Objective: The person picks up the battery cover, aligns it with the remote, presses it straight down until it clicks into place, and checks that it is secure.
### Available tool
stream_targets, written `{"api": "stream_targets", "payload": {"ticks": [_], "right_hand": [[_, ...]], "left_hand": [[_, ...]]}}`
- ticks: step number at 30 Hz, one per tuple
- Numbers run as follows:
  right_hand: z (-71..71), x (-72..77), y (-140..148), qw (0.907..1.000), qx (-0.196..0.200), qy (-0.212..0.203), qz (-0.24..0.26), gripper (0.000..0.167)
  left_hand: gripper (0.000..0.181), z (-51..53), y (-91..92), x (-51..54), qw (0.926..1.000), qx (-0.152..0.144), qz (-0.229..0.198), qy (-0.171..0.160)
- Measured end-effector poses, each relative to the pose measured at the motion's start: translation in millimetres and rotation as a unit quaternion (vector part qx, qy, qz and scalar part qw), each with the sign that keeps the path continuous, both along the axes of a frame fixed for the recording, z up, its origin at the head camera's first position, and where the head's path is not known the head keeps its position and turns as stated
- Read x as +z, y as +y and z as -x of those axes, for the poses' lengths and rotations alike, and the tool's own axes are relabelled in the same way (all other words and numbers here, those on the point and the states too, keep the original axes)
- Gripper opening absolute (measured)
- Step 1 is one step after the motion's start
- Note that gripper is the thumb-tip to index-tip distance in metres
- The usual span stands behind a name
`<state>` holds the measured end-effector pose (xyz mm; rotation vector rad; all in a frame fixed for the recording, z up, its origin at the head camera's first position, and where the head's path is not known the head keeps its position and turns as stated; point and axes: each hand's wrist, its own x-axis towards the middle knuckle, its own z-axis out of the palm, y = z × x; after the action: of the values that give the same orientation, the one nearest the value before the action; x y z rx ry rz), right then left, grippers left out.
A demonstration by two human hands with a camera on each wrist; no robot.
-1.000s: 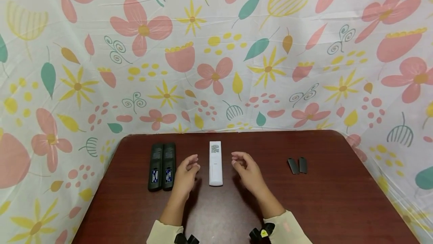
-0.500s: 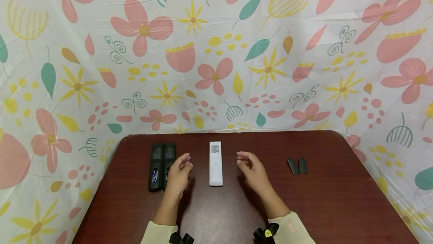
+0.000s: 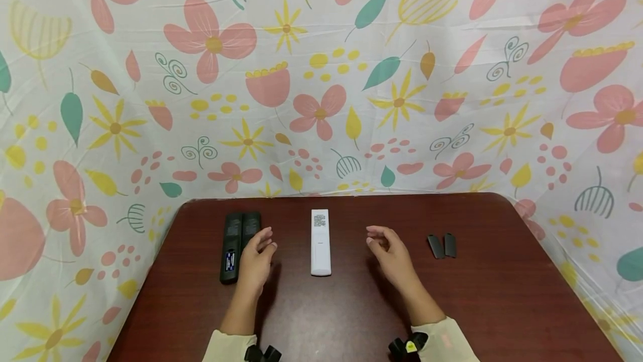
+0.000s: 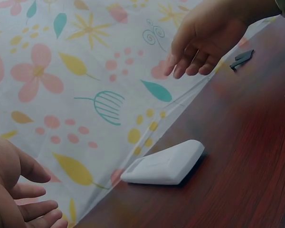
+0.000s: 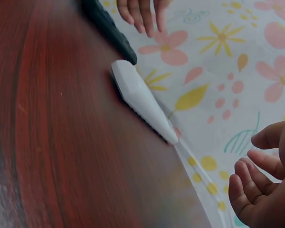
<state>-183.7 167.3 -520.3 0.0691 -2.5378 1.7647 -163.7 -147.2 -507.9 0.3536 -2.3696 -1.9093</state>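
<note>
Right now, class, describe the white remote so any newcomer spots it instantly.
On the reddish-brown table, look between the left hand and the right hand. The long, slim white remote lies there. Its colour sets it apart from two dark remotes on its left and two small dark pieces on its right.

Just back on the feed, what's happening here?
A person's left hand and right hand are empty, held over the red-brown wood-grain table. Between them lies a long white plastic remote, back up. Two long black plastic remotes lie at left, the outer one's blue batteries exposed. Two small flat black pieces lie at right.
</note>
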Motion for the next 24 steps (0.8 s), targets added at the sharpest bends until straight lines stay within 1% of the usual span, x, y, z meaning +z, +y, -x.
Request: {"api": "stream_targets", "payload": {"ticks": [2,5,9,12,17,20,24], "right_hand": [[0.3,-0.8,3,1.0,-0.002,0.006,-0.005,0.028],[1.0,-1.6,8,0.9999,-0.007,0.008,-0.011,0.029],[1.7,-2.2,14,0.9996,-0.012,0.004,-0.026,0.03],[2.0,-2.8,19,0.9992,-0.016,0.001,-0.036,0.03],[2.6,-4.2,28,0.9983,-0.021,-0.003,-0.053,0.033],[2.6,-4.5,33,0.9975,-0.025,0.0,-0.066,0.034],[2.4,-4.9,40,0.9964,-0.026,-0.001,-0.081,0.035]], "left_hand": [[0.046,0.1,-1.9,-1.1,1.0,0.005,0.008,0.004],[0.046,-0.6,-4.8,0.5,0.9997,0.01,0.02,0.0],[0.047,-1.7,-9.4,1.7,0.9996,0.013,0.024,0.0],[0.049,-2.6,-13.7,0.8,0.9996,0.014,0.024,-0.004],[0.052,-3.7,-22.2,-0.4,0.9988,0.016,0.037,-0.028],[0.052,-4.5,-27.2,-0.8,0.9983,0.021,0.044,-0.033],[0.051,-6.6,-33.0,-2.3,0.9981,0.03,0.04,-0.036]]}}
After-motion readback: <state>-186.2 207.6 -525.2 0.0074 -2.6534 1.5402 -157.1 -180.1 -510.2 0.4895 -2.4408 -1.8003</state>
